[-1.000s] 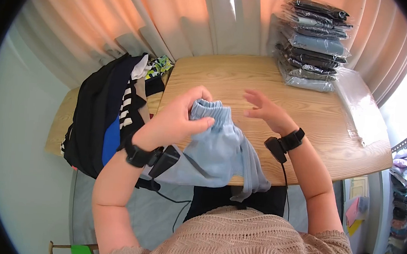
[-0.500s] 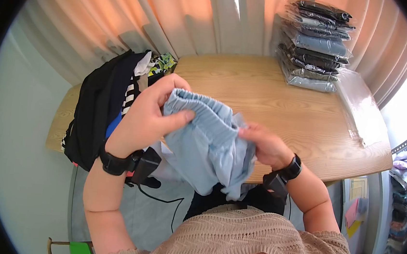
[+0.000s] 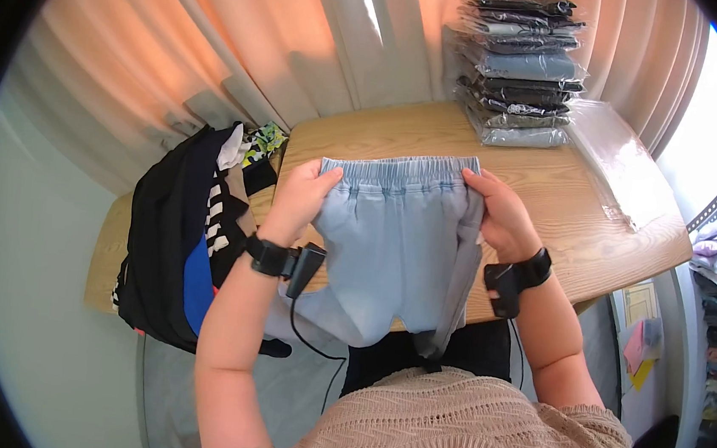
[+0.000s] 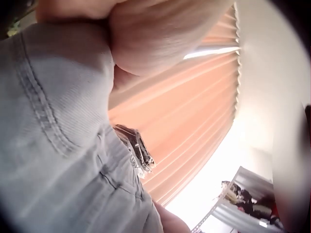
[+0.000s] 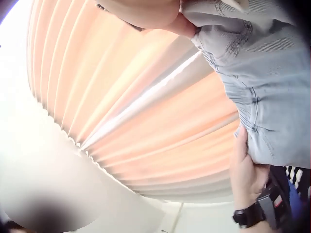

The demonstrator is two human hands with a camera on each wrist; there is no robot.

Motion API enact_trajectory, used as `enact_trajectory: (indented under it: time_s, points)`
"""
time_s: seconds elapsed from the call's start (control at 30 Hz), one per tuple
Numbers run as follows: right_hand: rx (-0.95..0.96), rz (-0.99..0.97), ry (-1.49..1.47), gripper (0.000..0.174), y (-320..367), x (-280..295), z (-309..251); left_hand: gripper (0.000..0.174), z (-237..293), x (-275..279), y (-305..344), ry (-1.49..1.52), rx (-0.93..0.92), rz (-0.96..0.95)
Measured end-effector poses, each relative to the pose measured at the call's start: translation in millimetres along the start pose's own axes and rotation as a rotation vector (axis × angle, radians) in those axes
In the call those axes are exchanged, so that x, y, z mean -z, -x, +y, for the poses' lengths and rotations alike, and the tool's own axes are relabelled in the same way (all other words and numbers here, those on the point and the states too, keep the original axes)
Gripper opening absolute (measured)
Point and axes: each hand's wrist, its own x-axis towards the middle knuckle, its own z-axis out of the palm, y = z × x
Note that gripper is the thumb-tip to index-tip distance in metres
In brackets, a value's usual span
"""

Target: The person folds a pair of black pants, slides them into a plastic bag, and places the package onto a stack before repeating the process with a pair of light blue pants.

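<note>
The left hand [image 3: 300,192] and right hand [image 3: 498,212] each pinch one end of the waistband [image 3: 401,173] of the light-blue shorts [image 3: 395,244], spread taut between them above the table [image 3: 605,237], evidently so the garment hangs flat below both hands.

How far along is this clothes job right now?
Done: a stack of bagged garments sits at the back of the table. In hand: the left hand and right hand hold a pale blue denim garment spread by its waistband, not yet folded. Left: a heap of loose clothes lies on the left, apparently unbagged.
</note>
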Motion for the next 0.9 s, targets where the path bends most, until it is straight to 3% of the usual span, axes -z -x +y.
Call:
enact_trajectory:
  time_s: [0.07,0.1,0.13,0.2,0.27,0.4,0.5,0.57,0.73,0.8,0.9]
  points:
    - [0.055,0.039,-0.029,0.013,-3.5,-10.2,8.5,0.023,7.0,-17.6,-2.2,-0.505,-0.204,0.311]
    - [0.2,0.118,-0.008,0.013,-1.3,-16.9,15.1,0.025,16.9,-33.2,7.1,-0.739,-0.249,0.431]
    - [0.345,0.199,0.012,0.013,1.7,-24.4,23.1,0.025,26.6,-49.7,16.3,-0.74,-0.246,0.425]
    - [0.398,0.253,0.035,0.014,7.8,-40.2,35.7,0.027,32.5,-75.9,28.3,-0.85,-0.301,0.466]
    - [0.508,0.295,0.463,0.012,13.0,-49.3,48.8,0.029,24.3,-101.2,33.9,-0.722,-0.364,0.425]
    - [0.618,0.227,0.44,0.011,15.5,-61.7,73.4,0.052,3.2,-119.3,39.4,-0.522,-0.472,0.272]
    - [0.616,0.202,0.465,0.01,18.8,-58.8,73.1,0.056,-6.0,-113.0,38.3,-0.542,-0.521,0.207]
    - [0.494,0.188,0.44,0.009,20.5,-53.4,73.4,0.053,-5.3,-112.5,39.1,-0.524,-0.468,0.218]
    - [0.535,0.144,0.506,0.009,19.0,-42.3,76.7,0.045,3.3,-105.9,42.0,-0.588,-0.393,0.235]
    - [0.523,0.145,0.565,0.01,23.4,-45.3,73.5,0.042,18.9,-104.8,46.3,-0.579,-0.128,0.18]
    - [0.594,0.17,0.737,0.014,30.0,-52.8,67.9,0.039,11.1,-106.6,46.8,-0.518,-0.273,0.237]
